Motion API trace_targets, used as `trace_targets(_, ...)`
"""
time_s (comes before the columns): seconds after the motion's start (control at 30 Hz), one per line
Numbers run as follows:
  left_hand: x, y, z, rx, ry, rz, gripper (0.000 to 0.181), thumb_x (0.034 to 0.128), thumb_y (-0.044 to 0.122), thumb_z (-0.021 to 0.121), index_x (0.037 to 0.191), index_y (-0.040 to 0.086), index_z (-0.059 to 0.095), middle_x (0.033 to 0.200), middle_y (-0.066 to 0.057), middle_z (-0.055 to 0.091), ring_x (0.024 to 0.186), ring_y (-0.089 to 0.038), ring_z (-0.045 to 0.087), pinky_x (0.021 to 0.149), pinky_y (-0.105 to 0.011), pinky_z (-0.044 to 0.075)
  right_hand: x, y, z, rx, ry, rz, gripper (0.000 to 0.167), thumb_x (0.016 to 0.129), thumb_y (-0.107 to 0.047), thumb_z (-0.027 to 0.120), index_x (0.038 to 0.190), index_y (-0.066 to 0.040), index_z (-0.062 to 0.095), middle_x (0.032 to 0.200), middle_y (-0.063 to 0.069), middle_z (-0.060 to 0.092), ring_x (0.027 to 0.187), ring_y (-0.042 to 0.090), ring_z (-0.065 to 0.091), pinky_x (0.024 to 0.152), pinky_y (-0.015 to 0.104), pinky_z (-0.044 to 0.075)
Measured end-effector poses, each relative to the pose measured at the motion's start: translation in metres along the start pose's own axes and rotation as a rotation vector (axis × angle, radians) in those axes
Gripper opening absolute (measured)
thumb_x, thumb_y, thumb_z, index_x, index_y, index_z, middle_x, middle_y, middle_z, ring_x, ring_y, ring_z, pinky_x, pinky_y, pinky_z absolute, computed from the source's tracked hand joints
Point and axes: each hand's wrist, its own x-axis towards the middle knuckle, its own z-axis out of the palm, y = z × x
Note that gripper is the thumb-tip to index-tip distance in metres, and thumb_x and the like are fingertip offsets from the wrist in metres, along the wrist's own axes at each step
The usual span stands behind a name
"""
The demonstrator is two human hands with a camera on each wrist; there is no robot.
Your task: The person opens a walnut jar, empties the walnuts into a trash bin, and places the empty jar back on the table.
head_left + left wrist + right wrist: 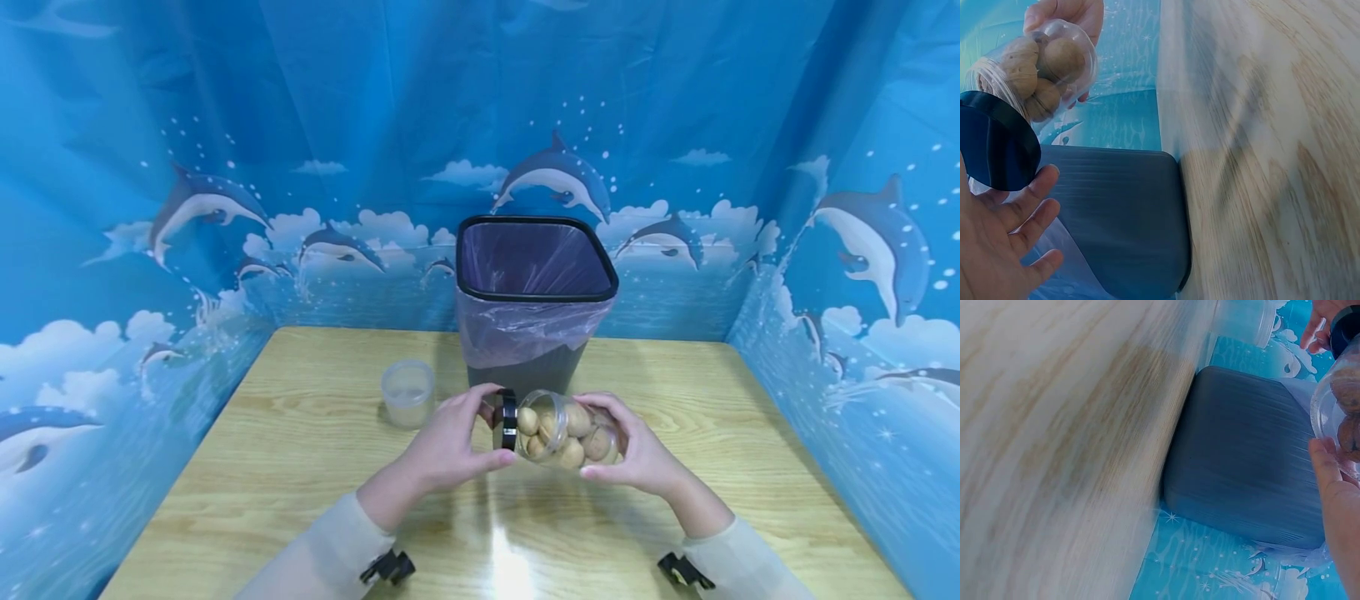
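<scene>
A clear jar of round brown walnut-like items lies sideways in the air before the bin. My right hand grips its base end, thumb below and fingers above. At the mouth end, my left hand holds the black lid between thumb and fingers. The left wrist view has the lid against or very near the mouth of the jar; whether it is fastened I cannot tell. In the right wrist view the right hand supports the jar.
A dark bin with a black rim and a translucent purple liner stands at the back of the wooden table. Left of it is a clear plastic cup. Blue dolphin-print curtains surround the table at the back and sides.
</scene>
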Motion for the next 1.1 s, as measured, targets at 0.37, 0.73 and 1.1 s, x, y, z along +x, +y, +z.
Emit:
trace_targets(0.37, -0.005, -0.007, 0.001, 0.003, -0.021, -0.053, 0.095, 0.08, 0.064, 0.072, 0.151, 0.011, 0.038, 0.109, 0.004, 0.065, 0.11, -0.021, 0.06, 0.108, -0.05, 0.039, -0.002, 0.002, -0.003, -0.005, 0.01, 0.005, 0.087, 0.069, 0.013, 0.081, 0.145, 0.004, 0.038, 0.138, 0.004, 0.05, 0.122, 0.013, 0.054, 0.101, 0.025, 0.047)
trace_targets(0.73, -0.011, -0.013, 0.001, 0.039, -0.069, -0.121, 0.099, 0.0745, 0.061, 0.078, 0.149, 0.011, 0.038, 0.116, 0.003, 0.065, 0.12, -0.024, 0.055, 0.108, -0.05, 0.039, -0.002, 0.0, -0.003, -0.011, 0.026, -0.011, 0.088, 0.067, 0.014, 0.082, 0.144, 0.006, 0.039, 0.138, 0.004, 0.05, 0.123, 0.013, 0.054, 0.102, 0.025, 0.046)
trace_targets(1.1, -0.015, -0.026, 0.005, 0.063, -0.143, -0.11, 0.099, 0.0706, 0.051, 0.086, 0.148, 0.014, 0.038, 0.13, -0.002, 0.056, 0.131, -0.027, 0.046, 0.112, -0.052, 0.034, -0.002, -0.003, -0.003, -0.029, 0.033, 0.005, 0.088, 0.068, 0.013, 0.082, 0.144, 0.005, 0.039, 0.138, 0.003, 0.051, 0.124, 0.012, 0.053, 0.103, 0.024, 0.045)
